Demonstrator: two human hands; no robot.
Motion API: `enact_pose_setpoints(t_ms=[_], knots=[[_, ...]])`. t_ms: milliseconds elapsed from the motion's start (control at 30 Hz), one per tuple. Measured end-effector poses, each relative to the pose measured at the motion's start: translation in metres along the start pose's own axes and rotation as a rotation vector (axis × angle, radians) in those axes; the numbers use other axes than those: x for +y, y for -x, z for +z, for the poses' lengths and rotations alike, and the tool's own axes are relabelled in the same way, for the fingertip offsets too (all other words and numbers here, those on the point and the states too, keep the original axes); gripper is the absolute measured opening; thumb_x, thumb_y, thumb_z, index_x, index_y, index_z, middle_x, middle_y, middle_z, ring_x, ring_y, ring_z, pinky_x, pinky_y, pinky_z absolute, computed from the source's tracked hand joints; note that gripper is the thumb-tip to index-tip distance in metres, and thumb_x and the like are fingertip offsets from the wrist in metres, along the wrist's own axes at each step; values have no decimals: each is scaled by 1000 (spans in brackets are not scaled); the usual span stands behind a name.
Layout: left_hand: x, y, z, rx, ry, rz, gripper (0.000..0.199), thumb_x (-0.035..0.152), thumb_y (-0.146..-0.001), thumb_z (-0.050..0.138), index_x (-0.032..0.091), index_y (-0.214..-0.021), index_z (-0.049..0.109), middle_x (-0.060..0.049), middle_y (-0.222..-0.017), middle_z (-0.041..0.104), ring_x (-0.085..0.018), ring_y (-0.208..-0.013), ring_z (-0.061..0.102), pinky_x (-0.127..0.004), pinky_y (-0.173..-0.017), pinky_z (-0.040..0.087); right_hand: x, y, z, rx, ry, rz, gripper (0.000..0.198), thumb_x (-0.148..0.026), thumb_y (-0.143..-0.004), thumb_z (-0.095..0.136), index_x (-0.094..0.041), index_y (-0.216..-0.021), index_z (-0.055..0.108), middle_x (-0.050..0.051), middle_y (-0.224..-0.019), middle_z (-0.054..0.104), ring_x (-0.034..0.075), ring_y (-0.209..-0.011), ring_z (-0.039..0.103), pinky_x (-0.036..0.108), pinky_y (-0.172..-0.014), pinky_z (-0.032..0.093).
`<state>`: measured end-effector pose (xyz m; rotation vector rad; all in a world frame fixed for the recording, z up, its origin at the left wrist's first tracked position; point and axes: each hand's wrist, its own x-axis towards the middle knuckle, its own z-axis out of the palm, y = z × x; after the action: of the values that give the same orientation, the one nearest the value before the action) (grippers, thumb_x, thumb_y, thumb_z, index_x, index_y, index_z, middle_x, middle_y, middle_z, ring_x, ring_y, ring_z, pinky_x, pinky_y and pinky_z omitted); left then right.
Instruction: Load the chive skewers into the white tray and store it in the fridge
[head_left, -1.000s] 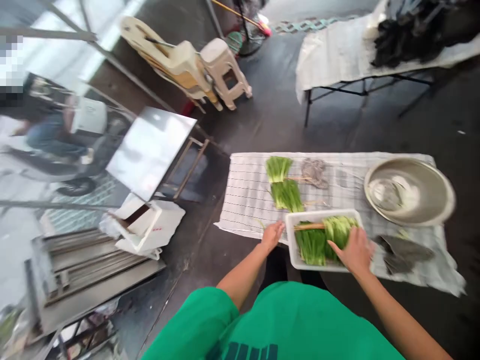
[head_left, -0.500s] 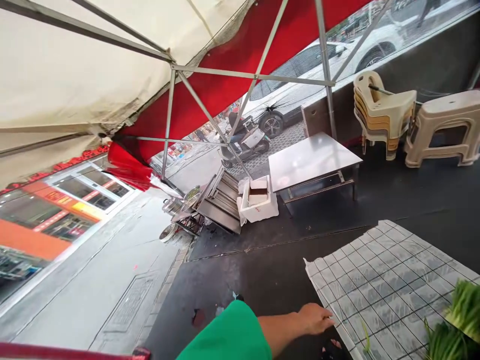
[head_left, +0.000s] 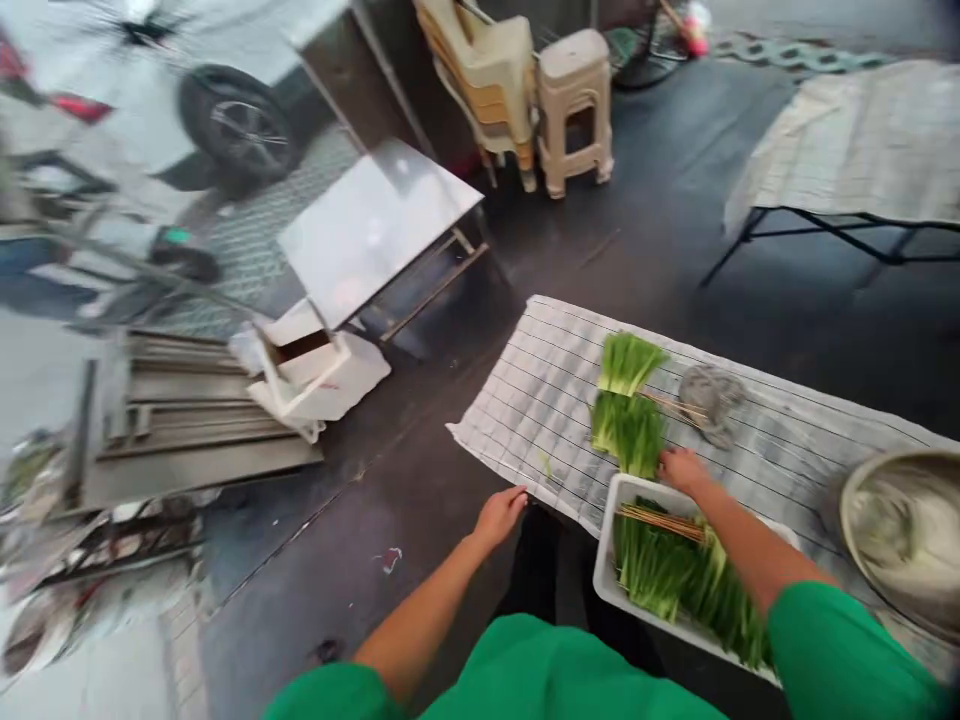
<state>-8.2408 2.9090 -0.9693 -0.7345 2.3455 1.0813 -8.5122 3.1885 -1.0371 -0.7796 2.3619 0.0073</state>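
Note:
My right hand (head_left: 684,470) is closed at the right edge of a bunch of green chives (head_left: 630,432), where its skewer ends appear to be; the fingertips are partly hidden. Another bunch (head_left: 628,362) lies just beyond, with thin bamboo skewers (head_left: 679,406) sticking out to the right. Below the hand, a white tray (head_left: 604,570) holds more chives (head_left: 660,570) and a bundle of bamboo skewers (head_left: 661,521) on top. My left hand (head_left: 501,516) reaches the near edge of the checked tablecloth (head_left: 517,390), fingers loosely extended and holding nothing I can see.
A crumpled grey plastic bag (head_left: 711,402) lies on the cloth. At right stands a large metal basin (head_left: 862,500). Around are a white low table (head_left: 382,225), a foam box (head_left: 330,385), stacked chairs (head_left: 495,80), stools (head_left: 576,110) and another covered table (head_left: 862,150).
My view has swung right and down, bringing the tray, basin and my right hand into sight. My left hand stays by the cloth's edge.

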Motion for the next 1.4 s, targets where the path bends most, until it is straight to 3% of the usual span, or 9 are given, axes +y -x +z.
enact_pose_setpoints(t_ms=[100,233,400,633,800,1033,1167,1300,1400], knots=[[6,-8,10,-53,-1,16,48,40,-95,41,17,-129,67,-9,-127,69,-24,-119,64,-34,-105,46,35,27,18,-119,24,85,30,-30,-91,67,-12,-115,64,14,-121,62,27,-116,58,43,-96,49],[21,-13,24,-62,18,10,46,41,-95,44,20,-129,67,-8,-116,74,-24,-113,67,-35,-103,47,34,15,21,-159,-13,-1,29,-23,-91,62,-7,-115,63,24,-122,60,29,-115,59,36,-93,44],[47,-46,40,-53,132,-6,41,35,-93,50,21,-126,68,-9,-126,70,-25,-115,66,-37,-104,47,32,11,25,-189,-91,-127,34,-29,-99,49,-8,-125,55,21,-121,64,27,-109,62,33,-88,44],[81,-106,64,-26,295,-60,44,28,-90,54,16,-131,64,-11,-121,71,-25,-112,66,-41,-104,48,33,11,28,-211,-111,-96,36,-21,-93,52,-9,-127,52,19,-110,71,26,-94,68,31,-73,43],[94,-118,70,-18,353,-66,46,24,-88,59,17,-133,63,-10,-119,71,-23,-108,67,-40,-102,49,22,21,12,-123,-114,-120,26,-23,-97,40,-17,-107,63,15,-108,71,25,-94,66,31,-75,40],[106,-115,34,109,464,-58,41,22,-87,59,18,-127,66,-10,-128,68,-25,-118,61,-43,-111,42,13,41,-35,0,-191,-148,29,-23,-95,34,-21,-88,63,7,-91,69,20,-80,60,28,-64,33],[122,-110,2,172,610,-27,31,34,-90,59,19,-115,70,-10,-125,69,-25,-120,60,-43,-110,42,16,63,-74,8,-526,-207,33,-39,-92,39,-20,-84,66,3,-69,59,18,-66,51,28,-62,33],[150,-96,-23,52,962,12,51,53,-96,48,17,-129,62,-13,-136,63,-25,-130,55,-40,-109,42,0,106,-109,-60,-861,-206,47,-60,-83,50,-18,-87,69,-2,-62,48,14,-59,38,27,-58,28],[176,-79,-39,-18,1190,135,64,64,-94,44,16,-135,58,-14,-138,61,-27,-137,49,-42,-113,38,-24,142,-128,-107,-1034,-135,53,-68,-80,55,-17,-87,67,-5,-59,38,12,-57,30,26,-55,21]])
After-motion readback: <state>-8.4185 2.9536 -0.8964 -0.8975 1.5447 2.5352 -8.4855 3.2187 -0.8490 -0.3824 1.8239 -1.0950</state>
